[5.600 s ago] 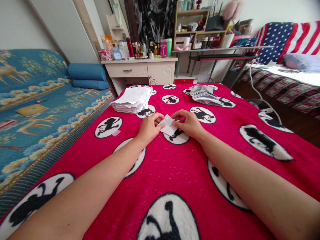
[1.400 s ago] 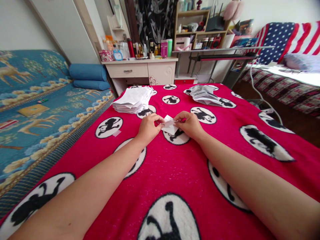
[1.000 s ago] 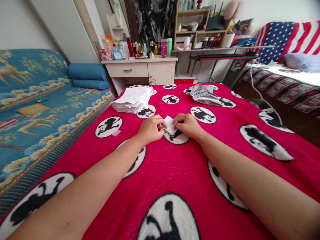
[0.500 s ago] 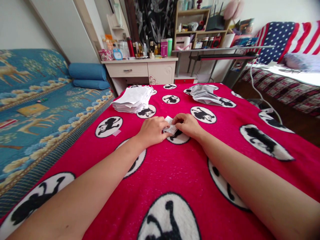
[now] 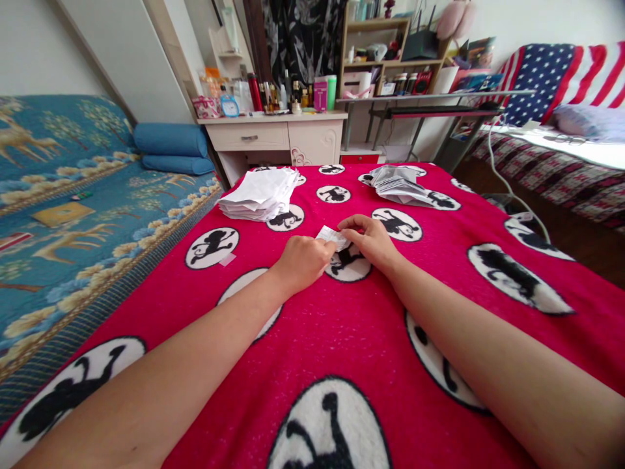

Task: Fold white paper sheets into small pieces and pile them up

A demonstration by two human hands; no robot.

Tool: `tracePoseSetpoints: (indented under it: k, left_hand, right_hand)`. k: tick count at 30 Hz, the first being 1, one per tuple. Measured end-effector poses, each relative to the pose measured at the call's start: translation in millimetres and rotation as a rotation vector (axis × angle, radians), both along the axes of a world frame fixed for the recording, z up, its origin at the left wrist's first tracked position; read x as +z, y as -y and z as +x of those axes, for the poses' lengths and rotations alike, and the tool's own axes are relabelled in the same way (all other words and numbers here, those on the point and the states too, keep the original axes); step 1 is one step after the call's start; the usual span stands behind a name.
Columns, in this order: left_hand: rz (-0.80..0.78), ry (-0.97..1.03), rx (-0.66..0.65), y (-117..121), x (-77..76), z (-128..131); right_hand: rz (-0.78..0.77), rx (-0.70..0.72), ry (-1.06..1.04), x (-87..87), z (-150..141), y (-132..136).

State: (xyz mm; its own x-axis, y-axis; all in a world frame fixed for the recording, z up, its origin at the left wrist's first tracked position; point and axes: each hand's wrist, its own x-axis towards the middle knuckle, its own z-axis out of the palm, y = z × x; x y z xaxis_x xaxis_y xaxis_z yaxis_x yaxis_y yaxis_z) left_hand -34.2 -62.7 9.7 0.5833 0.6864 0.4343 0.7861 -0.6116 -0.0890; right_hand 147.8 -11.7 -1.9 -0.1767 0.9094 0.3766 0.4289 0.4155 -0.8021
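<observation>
Between my two hands is a small piece of white paper (image 5: 332,237) with faint print, held just over the red blanket (image 5: 312,332). My left hand (image 5: 303,260) is closed, its thumb and finger pinching the paper's near left side. On the paper's right edge, my right hand (image 5: 370,241) grips with thumb and fingertips, the fingers curved. Beyond my left hand lies a thick stack of white sheets (image 5: 261,192). Farther off to the right sits a pile of folded grey-white papers (image 5: 398,184). A tiny pale scrap (image 5: 227,260) rests left of my left hand.
A blue patterned sofa (image 5: 112,215) runs along the left side. At the back stand a white dresser (image 5: 273,137) crowded with bottles and a desk (image 5: 430,101) with shelves. On the right is a bed (image 5: 551,163), with a white cable (image 5: 508,182) hanging nearby.
The paper has turned and sits slightly higher between my hands. My left hand has rolled over, its fingers curled in more. My right hand has shifted a little to the right.
</observation>
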Motion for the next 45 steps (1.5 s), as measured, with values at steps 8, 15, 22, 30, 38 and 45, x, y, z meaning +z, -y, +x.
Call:
tracePoseSetpoints:
  k: [8,15,22,30,38,45]
  left_hand:
    - [-0.349,1.255,0.097,-24.0,-11.1,-6.1]
    - [-0.73,1.616,0.002,-14.3,-6.7,9.9]
    - [-0.908,1.415,0.003,-6.9,-6.2,13.4]
    - [-1.195,0.865,-0.111,-10.2,13.8,-7.0]
    - [-0.567,0.971,-0.055,-24.0,-5.9,-13.8]
    - [-0.45,0.602,-0.11,-21.4,-17.1,-4.3]
  right_hand:
    - [-0.101,0.022,-0.321,-1.9,-3.1,-0.9]
    - [-0.276,0.102,-0.552,3.4,-14.5,8.5]
    - [-0.287,0.031,-0.648,6.0,-10.0,6.8]
    - [-0.214,0.177,-0.104,6.1,9.9,-1.9]
    - [-0.069,0.298,0.115,1.8,5.7,-0.9]
    - [0.021,0.184,0.209,2.8,5.7,1.1]
